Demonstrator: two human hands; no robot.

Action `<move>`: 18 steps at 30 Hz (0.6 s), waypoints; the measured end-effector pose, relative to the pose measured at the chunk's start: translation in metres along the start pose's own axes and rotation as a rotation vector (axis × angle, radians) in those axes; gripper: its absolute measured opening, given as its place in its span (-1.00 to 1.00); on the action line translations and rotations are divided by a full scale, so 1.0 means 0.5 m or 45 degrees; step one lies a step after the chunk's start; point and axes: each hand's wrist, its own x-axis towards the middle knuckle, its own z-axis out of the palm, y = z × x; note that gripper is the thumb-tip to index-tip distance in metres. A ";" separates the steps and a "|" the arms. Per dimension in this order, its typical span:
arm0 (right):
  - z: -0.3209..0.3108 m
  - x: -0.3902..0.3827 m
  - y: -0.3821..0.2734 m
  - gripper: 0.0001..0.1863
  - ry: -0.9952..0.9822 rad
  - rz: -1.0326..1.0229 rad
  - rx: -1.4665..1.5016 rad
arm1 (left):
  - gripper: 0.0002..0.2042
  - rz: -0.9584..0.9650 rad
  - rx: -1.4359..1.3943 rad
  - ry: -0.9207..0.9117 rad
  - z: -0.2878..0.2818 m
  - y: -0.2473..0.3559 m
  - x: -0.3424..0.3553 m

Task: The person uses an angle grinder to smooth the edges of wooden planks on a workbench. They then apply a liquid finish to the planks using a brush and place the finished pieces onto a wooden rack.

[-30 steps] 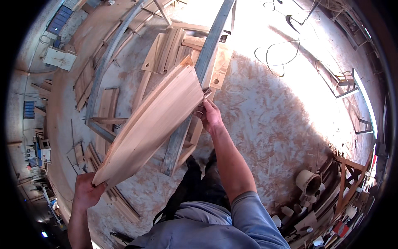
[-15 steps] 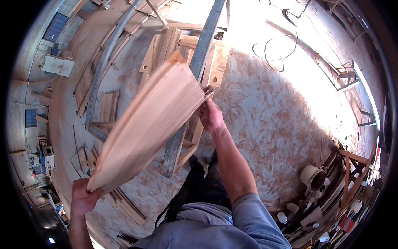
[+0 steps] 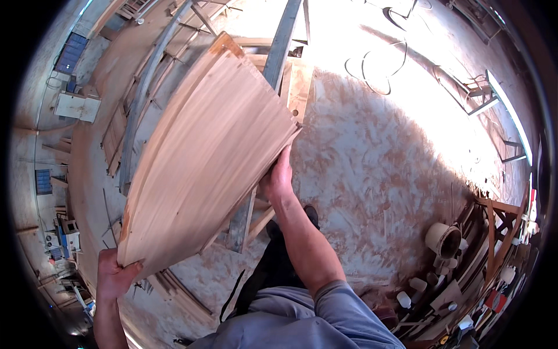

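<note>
A wide, pale wooden panel (image 3: 200, 148) is held up in front of me, tilted, its face toward me. Along its upper left side runs a raised strip with a darker, orange-brown end. My left hand (image 3: 118, 273) grips the panel's lower left corner, thumb over the face. My right hand (image 3: 278, 179) supports the right edge near the splintered far right corner; most of its fingers are hidden beneath. Under the panel stands a grey metal rail (image 3: 283, 49), with a wooden piece with a round hole (image 3: 299, 87) beside it.
Another long metal rail (image 3: 152, 75) stands to the left. A white bucket (image 3: 443, 239), bottles and wood offcuts crowd the lower right. A thin looped cable (image 3: 378, 87) lies on the sunlit floor. More boards (image 3: 180, 294) lie at the lower left.
The panel has turned to show more of its face and its far end has moved left. My right hand has come slightly left and nearer me; my left hand still holds the lower corner.
</note>
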 end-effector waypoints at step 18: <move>0.005 -0.009 -0.013 -0.25 0.100 0.003 -0.049 | -0.83 0.087 -0.133 -0.011 0.015 -0.009 0.000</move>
